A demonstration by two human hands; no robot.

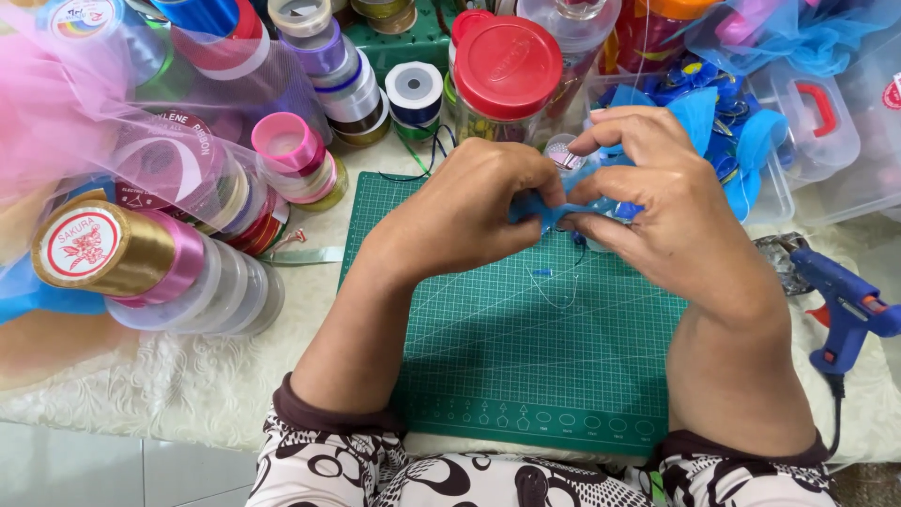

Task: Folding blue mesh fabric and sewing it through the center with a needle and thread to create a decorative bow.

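Gold spool label [82, 246]: round, white with red ring, table's left edge.
Jar lid [508, 54]: red, round, embossed, far edge.
Box sticker [892, 92]: red-white, far right corner.

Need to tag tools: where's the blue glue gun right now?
In the head view, the blue glue gun lies at the far right on the white table covering, just off the green cutting mat, beside the right hand.
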